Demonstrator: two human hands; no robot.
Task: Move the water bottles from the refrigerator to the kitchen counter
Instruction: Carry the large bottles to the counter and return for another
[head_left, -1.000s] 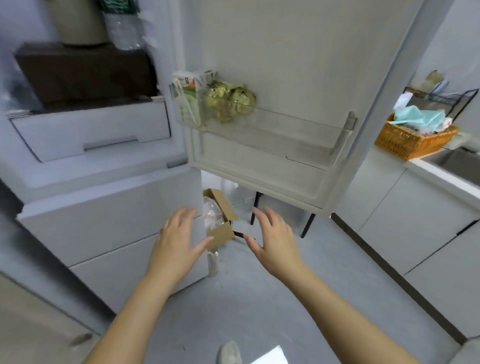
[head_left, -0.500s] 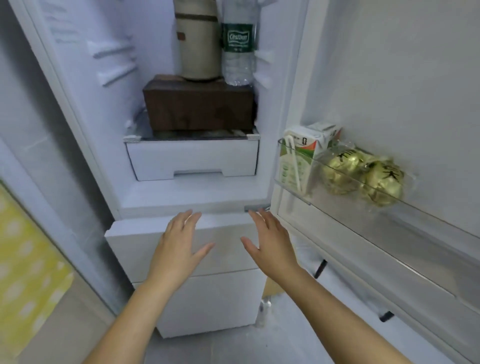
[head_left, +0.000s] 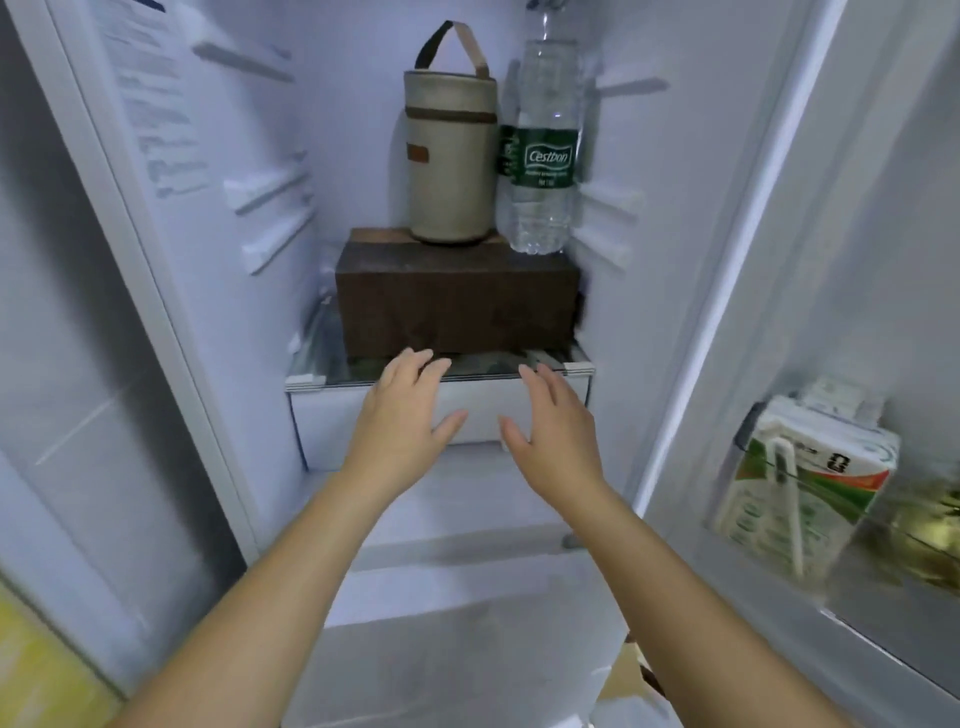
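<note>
Both the left hand (head_left: 402, 421) and the right hand (head_left: 558, 427) reach into the open refrigerator (head_left: 208, 291) with fingers spread and empty, while the water bottle (head_left: 545, 150) stands upright on the brown box (head_left: 457, 301), beside a beige pouch (head_left: 451, 156).

I count two clear plastic water bottles with green labels (head_left: 544, 156), one half hidden behind the other, one beige cylindrical fabric bag (head_left: 450, 156), one dark brown rectangular box (head_left: 457, 301), one white-and-green drink carton (head_left: 800, 493).
</note>
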